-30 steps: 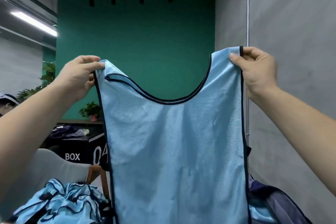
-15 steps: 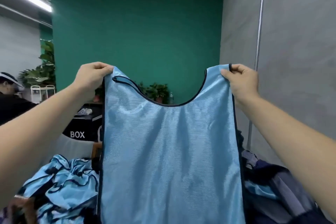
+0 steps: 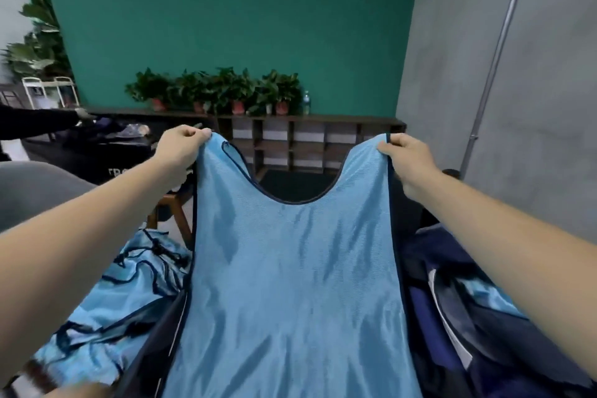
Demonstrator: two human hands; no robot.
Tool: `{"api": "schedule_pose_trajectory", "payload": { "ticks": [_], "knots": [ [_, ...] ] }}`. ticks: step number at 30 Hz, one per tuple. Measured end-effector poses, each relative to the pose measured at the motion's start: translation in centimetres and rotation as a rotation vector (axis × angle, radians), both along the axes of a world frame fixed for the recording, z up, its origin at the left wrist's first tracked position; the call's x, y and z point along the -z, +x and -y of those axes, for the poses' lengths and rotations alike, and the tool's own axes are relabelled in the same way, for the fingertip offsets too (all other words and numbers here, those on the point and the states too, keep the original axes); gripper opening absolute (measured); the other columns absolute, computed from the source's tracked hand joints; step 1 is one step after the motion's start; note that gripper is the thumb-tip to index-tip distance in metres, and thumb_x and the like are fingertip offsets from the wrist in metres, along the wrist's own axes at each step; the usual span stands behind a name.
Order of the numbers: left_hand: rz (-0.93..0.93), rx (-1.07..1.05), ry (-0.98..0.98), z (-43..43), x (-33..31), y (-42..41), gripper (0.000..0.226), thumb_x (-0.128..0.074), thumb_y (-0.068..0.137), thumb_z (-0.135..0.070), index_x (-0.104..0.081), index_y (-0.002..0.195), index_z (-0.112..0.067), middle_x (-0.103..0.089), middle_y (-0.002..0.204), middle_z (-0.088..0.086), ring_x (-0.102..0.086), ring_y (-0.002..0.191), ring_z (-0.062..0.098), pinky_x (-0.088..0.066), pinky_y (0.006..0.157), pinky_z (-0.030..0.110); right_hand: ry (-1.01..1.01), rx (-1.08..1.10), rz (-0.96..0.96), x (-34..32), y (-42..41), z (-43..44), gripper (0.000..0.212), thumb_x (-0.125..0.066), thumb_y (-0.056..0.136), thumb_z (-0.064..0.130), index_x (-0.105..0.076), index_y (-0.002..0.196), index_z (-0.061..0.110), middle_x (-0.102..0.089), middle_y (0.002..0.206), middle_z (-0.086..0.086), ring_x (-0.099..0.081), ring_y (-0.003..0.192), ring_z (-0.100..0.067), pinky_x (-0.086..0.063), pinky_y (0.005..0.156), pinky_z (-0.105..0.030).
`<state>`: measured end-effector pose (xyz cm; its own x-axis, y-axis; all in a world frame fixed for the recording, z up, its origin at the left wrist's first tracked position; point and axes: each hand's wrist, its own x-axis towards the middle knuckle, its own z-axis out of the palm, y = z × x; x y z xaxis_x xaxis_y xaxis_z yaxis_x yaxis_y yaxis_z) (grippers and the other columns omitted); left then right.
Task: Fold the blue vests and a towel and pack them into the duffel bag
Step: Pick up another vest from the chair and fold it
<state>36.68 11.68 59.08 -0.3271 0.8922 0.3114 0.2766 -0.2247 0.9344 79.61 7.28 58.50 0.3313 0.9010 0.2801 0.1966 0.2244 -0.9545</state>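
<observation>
Between left hand (image 3: 179, 149) and right hand (image 3: 408, 158) hangs the blue vest (image 3: 290, 284), each grip pinching one strap.

The blue vest (image 3: 290, 284) I hold up is fine mesh cloth with a soft sheen, bound in dark matt trim. The heaped vests (image 3: 122, 294) beside it shine glossier. Behind: a dark wooden shelf (image 3: 310, 145), a matt grey wall (image 3: 549, 90), a smooth metal pipe (image 3: 499, 52).

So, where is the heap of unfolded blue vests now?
The heap lies at lower left of the head view, below the left forearm, beside the held-up vest.
</observation>
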Motion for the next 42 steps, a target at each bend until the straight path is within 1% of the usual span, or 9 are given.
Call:
{"api": "schedule_pose_trajectory", "payload": {
  "ticks": [4, 12, 16, 21, 27, 32, 34, 38, 42],
  "knots": [
    [0.021, 0.02, -0.1, -3.0, 6.4, -0.3, 0.035, -0.078, 0.094, -0.041, -0.065, 0.079, -0.013, -0.066, 0.086, 0.008, -0.062, 0.082, 0.024, -0.051, 0.079, 0.036, -0.085, 0.006, 0.043, 3.7, 0.6, -2.0, 0.01, -0.069, 0.102, 0.016, -0.076, 0.108, 0.019, -0.076, 0.108, -0.003, -0.072, 0.096, -0.021, -0.06, 0.082, -0.035],
    [0.052, -0.002, -0.214, -6.7, 12.7, 0.5, 0.021, -0.077, 0.097, -0.034, -0.074, 0.094, -0.013, -0.073, 0.101, 0.008, -0.064, 0.093, 0.024, -0.055, 0.089, 0.04, -0.251, 0.016, 0.048, 8.9, 1.4, -6.4, 0.019, -0.063, 0.101, 0.006, -0.074, 0.097, 0.022, -0.073, 0.105, -0.008, -0.063, 0.089, -0.023, -0.046, 0.078, -0.039],
    [0.036, -0.016, -0.197, -9.3, 13.9, 0.4, 0.015, -0.075, 0.096, -0.029, -0.073, 0.093, -0.015, -0.075, 0.108, 0.008, -0.067, 0.103, 0.024, -0.056, 0.097, 0.043, -0.304, 0.017, -0.005, 10.4, 1.6, -9.1, 0.019, -0.062, 0.1, 0.005, -0.077, 0.1, 0.017, -0.077, 0.111, -0.015, -0.068, 0.091, -0.027, -0.054, 0.08, -0.042],
    [-0.047, -0.037, -0.163, -12.6, 14.7, 0.8, 0.02, -0.068, 0.099, -0.028, -0.071, 0.101, -0.008, -0.066, 0.094, 0.001, -0.057, 0.082, 0.013, -0.048, 0.073, 0.03, -0.364, 0.011, -0.063, 11.6, 2.0, -12.7, 0.018, -0.061, 0.103, 0.006, -0.076, 0.109, 0.011, -0.077, 0.112, -0.016, -0.075, 0.103, -0.033, -0.063, 0.095, -0.049],
    [-0.089, -0.035, -0.122, -16.9, 15.6, 1.6, 0.013, -0.07, 0.1, -0.029, -0.068, 0.088, -0.023, -0.071, 0.102, -0.006, -0.062, 0.092, 0.009, -0.049, 0.079, 0.024, -0.407, 0.0, -0.141, 12.6, 2.6, -15.8, 0.021, -0.058, 0.105, 0.007, -0.076, 0.111, 0.015, -0.077, 0.106, -0.01, -0.075, 0.086, -0.023, -0.059, 0.061, -0.03],
    [-0.1, -0.05, -0.105, -19.1, 15.5, 2.7, 0.015, -0.069, 0.1, -0.032, -0.066, 0.086, -0.026, -0.068, 0.096, -0.012, -0.06, 0.087, 0.004, -0.046, 0.076, 0.023, -0.419, 0.018, -0.171, 13.5, 3.2, -17.6, 0.019, -0.06, 0.105, 0.007, -0.076, 0.113, 0.015, -0.077, 0.109, -0.01, -0.076, 0.095, -0.025, -0.061, 0.069, -0.034],
    [-0.105, -0.054, -0.14, -19.6, 15.9, 2.7, 0.017, -0.072, 0.098, -0.037, -0.069, 0.102, -0.021, -0.068, 0.103, -0.006, -0.062, 0.091, 0.011, -0.049, 0.078, 0.027, -0.459, 0.036, -0.145, 14.0, 3.5, -18.0, 0.015, -0.063, 0.104, 0.008, -0.073, 0.112, 0.014, -0.075, 0.11, -0.008, -0.074, 0.096, -0.024, -0.058, 0.068, -0.033],
    [-0.187, 0.01, -0.291, -19.2, 17.1, 2.2, 0.063, -0.085, 0.089, -0.039, -0.054, 0.141, -0.02, -0.064, 0.121, 0.003, -0.063, 0.107, 0.022, -0.053, 0.093, 0.038, -0.632, 0.03, 0.169, 15.2, 4.2, -17.7, 0.008, -0.064, 0.102, 0.014, -0.068, 0.108, 0.01, -0.069, 0.105, -0.011, -0.063, 0.083, -0.019, -0.053, 0.065, -0.029],
    [-0.311, 0.093, -0.349, -16.9, 17.6, 2.1, 0.059, -0.083, 0.091, -0.036, -0.053, 0.141, -0.024, -0.067, 0.125, -0.001, -0.064, 0.117, 0.022, -0.05, 0.1, 0.039, -0.691, -0.024, 0.353, 14.3, 4.5, -16.2, 0.021, -0.068, 0.1, 0.018, -0.066, 0.118, 0.008, -0.068, 0.113, -0.011, -0.066, 0.102, -0.024, -0.059, 0.086, -0.037]
  ]
}}
